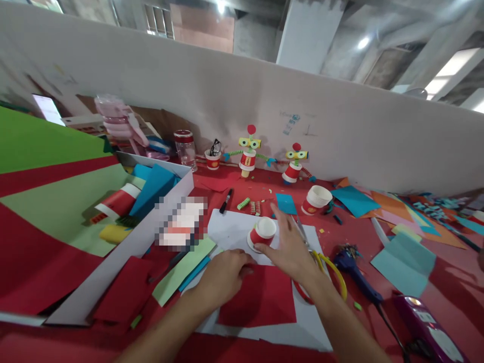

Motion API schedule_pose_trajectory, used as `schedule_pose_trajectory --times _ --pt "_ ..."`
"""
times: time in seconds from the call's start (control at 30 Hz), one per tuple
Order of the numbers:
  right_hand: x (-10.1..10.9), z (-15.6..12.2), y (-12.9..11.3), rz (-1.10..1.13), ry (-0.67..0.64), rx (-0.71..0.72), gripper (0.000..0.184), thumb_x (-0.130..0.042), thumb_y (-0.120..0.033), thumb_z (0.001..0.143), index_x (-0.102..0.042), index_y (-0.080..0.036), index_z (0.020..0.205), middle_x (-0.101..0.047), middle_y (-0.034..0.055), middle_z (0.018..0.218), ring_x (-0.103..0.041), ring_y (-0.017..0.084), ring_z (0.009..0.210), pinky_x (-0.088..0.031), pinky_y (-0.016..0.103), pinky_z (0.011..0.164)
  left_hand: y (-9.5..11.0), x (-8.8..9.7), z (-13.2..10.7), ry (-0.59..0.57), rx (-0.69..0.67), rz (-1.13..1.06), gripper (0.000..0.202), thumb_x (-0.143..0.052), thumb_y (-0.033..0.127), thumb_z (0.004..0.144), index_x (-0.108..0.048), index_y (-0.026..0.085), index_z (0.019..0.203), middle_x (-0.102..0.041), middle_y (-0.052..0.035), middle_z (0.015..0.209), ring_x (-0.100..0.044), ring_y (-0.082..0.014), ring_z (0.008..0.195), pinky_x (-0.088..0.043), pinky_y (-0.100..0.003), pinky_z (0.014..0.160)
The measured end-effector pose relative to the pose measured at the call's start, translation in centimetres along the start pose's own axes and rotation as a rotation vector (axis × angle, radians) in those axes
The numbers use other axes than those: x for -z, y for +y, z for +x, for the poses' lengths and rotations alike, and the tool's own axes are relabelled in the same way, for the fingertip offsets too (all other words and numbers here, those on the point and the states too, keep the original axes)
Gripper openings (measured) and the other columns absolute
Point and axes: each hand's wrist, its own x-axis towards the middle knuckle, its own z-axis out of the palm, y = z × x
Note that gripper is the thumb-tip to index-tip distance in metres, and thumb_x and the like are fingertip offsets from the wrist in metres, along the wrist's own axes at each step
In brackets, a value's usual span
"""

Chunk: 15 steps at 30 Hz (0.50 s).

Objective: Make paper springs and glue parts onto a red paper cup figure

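Observation:
A small red and white paper cup stands on a white sheet, its wide rim down. My right hand is at the cup's right side, thumb and fingers spread apart. The thumb tip is by the cup's lower edge; whether it touches I cannot tell. My left hand, fingers loosely bent and holding nothing visible, is at the upper left edge of a red paper rectangle. Scissors with yellow and red handles lie partly under my right forearm.
Two paper-cup robot figures stand by the wall. Stacked cups, a glue gun, a purple device and coloured paper lie to the right. A marker and a white box are left.

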Motion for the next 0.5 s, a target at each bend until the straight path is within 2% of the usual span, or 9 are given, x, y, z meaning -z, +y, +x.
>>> schedule_pose_trajectory --times 0.07,0.1,0.2,0.23,0.37,0.4,0.47,0.5 --pt "-0.4 0.8 -0.4 -0.019 -0.049 0.02 0.065 -0.064 -0.032 0.075 -0.04 -0.027 0.135 -0.055 0.0093 0.127 -0.051 0.028 0.117 -0.043 0.045 0.095 0.0 0.0 0.1 -0.005 0.0 0.008 0.03 -0.046 0.019 0.083 -0.071 0.025 0.098 -0.071 -0.0049 0.098 -0.064 -0.0203 0.088 -0.047 -0.03 0.079" --pt "-0.5 1.1 -0.4 -0.025 -0.016 0.022 0.06 -0.063 -0.031 0.076 -0.043 -0.026 0.133 -0.058 0.0091 0.123 -0.053 0.028 0.114 -0.043 0.044 0.094 0.0 0.1 0.1 -0.002 0.0 0.007 0.029 -0.046 0.02 0.083 -0.071 0.024 0.099 -0.071 -0.0052 0.098 -0.064 -0.0202 0.089 -0.047 -0.03 0.08" --pt "-0.7 1.4 0.2 -0.043 0.241 0.002 0.058 -0.061 -0.034 0.079 -0.042 -0.023 0.133 -0.055 0.0114 0.124 -0.051 0.028 0.116 -0.042 0.044 0.096 0.0 0.2 0.3 0.048 0.006 -0.014 0.03 -0.045 0.019 0.084 -0.071 0.023 0.099 -0.07 -0.0054 0.095 -0.064 -0.0194 0.086 -0.047 -0.029 0.079" --pt "-0.7 1.4 0.5 -0.051 0.281 -0.004 0.06 -0.06 -0.036 0.08 -0.04 -0.022 0.135 -0.054 0.0126 0.125 -0.05 0.028 0.116 -0.042 0.044 0.096 -0.1 0.3 0.4 0.07 0.005 -0.024 0.03 -0.044 0.018 0.084 -0.071 0.022 0.098 -0.07 -0.0052 0.094 -0.064 -0.0192 0.086 -0.047 -0.029 0.078" --pt "-0.9 0.7 1.4 -0.134 0.13 -0.01 0.067 -0.061 -0.039 0.08 -0.035 -0.021 0.139 -0.05 0.0152 0.129 -0.047 0.032 0.12 -0.04 0.05 0.096 -0.2 0.5 0.6 0.137 -0.003 -0.024 0.031 -0.042 0.014 0.084 -0.071 0.021 0.093 -0.069 -0.0048 0.091 -0.063 -0.0193 0.086 -0.046 -0.03 0.079" --pt "-0.8 0.4 1.4 -0.155 0.128 -0.004 0.069 -0.061 -0.04 0.079 -0.034 -0.021 0.139 -0.047 0.0153 0.132 -0.043 0.033 0.123 -0.039 0.051 0.097 -0.3 0.6 0.6 0.149 0.007 -0.013 0.031 -0.042 0.013 0.084 -0.071 0.021 0.093 -0.069 -0.0051 0.091 -0.063 -0.0197 0.087 -0.046 -0.031 0.079" --pt "-0.5 -0.5 1.0 -0.172 0.237 0.023 0.064 -0.059 -0.043 0.082 -0.035 -0.022 0.138 -0.045 0.0145 0.134 -0.04 0.032 0.126 -0.037 0.052 0.099 -0.4 0.8 0.6 0.168 0.028 0.009 0.031 -0.042 0.014 0.085 -0.071 0.02 0.094 -0.068 -0.0063 0.091 -0.063 -0.0205 0.087 -0.047 -0.031 0.078" --pt "-0.3 -1.0 0.8 -0.162 0.291 0.063 0.056 -0.056 -0.041 0.085 -0.039 -0.023 0.135 -0.048 0.0137 0.131 -0.042 0.03 0.123 -0.038 0.05 0.098 -0.4 0.8 0.6 0.174 0.031 0.016 0.031 -0.042 0.014 0.085 -0.071 0.02 0.095 -0.068 -0.0069 0.092 -0.062 -0.0207 0.087 -0.047 -0.031 0.078"
